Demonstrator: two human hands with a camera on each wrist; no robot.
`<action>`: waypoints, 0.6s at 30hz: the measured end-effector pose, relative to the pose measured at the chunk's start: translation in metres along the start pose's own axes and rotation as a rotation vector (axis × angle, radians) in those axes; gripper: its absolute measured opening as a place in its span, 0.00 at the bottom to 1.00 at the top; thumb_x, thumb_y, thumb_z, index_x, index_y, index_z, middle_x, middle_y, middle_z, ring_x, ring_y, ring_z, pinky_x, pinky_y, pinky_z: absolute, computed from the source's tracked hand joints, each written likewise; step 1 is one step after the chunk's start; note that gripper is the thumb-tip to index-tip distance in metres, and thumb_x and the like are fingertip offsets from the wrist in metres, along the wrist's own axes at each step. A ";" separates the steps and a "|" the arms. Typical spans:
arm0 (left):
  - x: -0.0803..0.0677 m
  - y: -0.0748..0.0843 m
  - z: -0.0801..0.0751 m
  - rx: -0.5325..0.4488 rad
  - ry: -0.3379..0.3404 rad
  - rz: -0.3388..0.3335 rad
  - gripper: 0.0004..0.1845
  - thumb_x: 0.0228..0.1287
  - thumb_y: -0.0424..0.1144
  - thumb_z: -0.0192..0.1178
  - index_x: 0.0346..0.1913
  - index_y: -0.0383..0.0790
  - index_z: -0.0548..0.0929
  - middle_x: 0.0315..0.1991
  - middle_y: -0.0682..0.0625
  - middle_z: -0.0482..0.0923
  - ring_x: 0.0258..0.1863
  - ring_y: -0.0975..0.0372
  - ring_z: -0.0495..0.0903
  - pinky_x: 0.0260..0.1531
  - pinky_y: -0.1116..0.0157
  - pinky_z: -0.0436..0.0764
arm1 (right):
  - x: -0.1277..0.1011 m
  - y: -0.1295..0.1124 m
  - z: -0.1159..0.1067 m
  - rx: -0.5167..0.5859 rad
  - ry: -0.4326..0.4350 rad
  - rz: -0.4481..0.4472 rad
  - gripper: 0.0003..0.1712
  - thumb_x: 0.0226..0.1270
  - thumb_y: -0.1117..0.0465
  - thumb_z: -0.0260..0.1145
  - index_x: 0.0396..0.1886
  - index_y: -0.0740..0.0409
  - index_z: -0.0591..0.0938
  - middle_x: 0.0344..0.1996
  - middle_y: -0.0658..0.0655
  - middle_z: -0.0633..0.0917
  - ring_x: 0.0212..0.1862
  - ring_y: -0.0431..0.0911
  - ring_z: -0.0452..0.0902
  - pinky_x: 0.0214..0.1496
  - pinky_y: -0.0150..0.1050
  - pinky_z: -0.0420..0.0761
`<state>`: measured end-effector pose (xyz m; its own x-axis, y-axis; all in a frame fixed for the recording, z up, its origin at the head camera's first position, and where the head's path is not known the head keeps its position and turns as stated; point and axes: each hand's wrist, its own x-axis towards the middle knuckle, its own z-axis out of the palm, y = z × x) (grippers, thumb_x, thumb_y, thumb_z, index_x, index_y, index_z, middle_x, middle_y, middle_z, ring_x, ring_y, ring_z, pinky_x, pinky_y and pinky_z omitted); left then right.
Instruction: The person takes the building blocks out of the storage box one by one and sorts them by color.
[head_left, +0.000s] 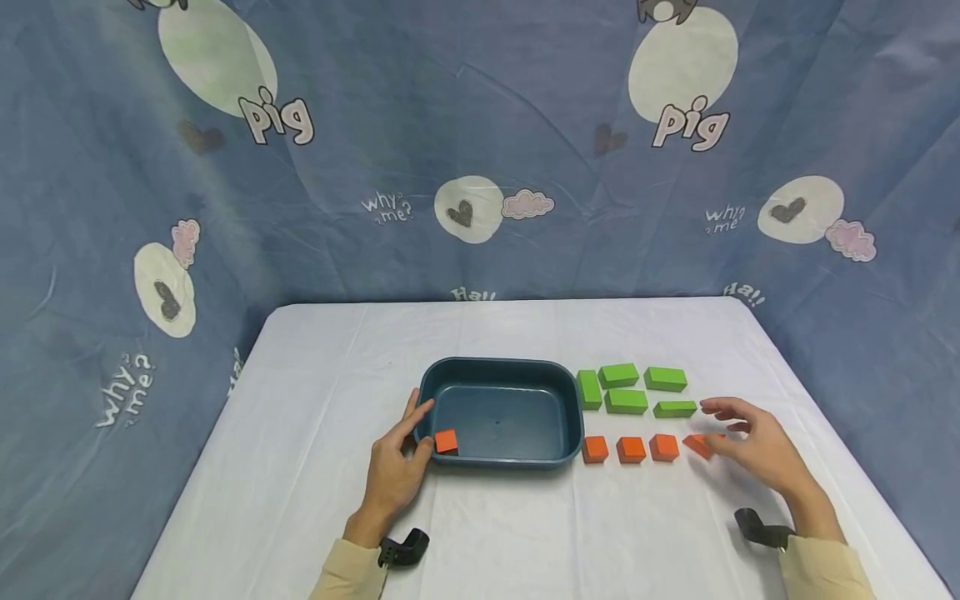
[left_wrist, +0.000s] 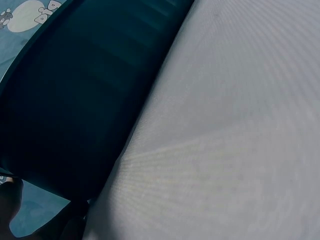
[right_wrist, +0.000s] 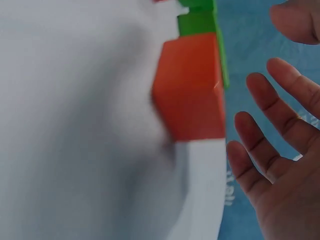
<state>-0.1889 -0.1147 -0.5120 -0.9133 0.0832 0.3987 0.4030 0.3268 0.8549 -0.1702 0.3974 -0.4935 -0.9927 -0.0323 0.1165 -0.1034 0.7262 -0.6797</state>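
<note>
My left hand point(head_left: 397, 471) is at the left end of a dark teal tray point(head_left: 498, 462), its fingertips and thumb spread along the rim. In the left wrist view, the tray's outer wall point(left_wrist: 75, 100) fills the left side. An orange block point(head_left: 446, 442) lies in the tray's near left corner. Over at the right, my right hand point(head_left: 761, 450) hovers with spread, loosely bent fingers around an orange block point(head_left: 701, 446), partly covered by the thumb in the head view. The right wrist view shows this block point(right_wrist: 190, 90) apart from the fingers point(right_wrist: 267, 100).
Three more orange blocks point(head_left: 631, 450) form a row to the tray's right. Behind them lie several green blocks point(head_left: 626, 402), one close against the tray's right wall. All are on a white-covered table point(head_left: 337, 350), with a blue printed curtain point(head_left: 375, 250) behind it.
</note>
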 end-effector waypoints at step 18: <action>-0.003 -0.050 0.005 0.009 0.011 0.014 0.31 0.61 0.25 0.60 0.69 0.42 0.79 0.75 0.47 0.65 0.72 0.54 0.67 0.66 0.76 0.63 | 0.037 -0.063 0.017 0.139 -0.002 -0.206 0.25 0.58 0.72 0.75 0.57 0.60 0.83 0.50 0.56 0.84 0.50 0.33 0.77 0.54 0.27 0.76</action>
<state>-0.2068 -0.1262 -0.5573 -0.9071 0.0778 0.4137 0.4147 0.3343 0.8463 -0.2015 0.3385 -0.4582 -0.9499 -0.1712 0.2614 -0.3109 0.6026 -0.7350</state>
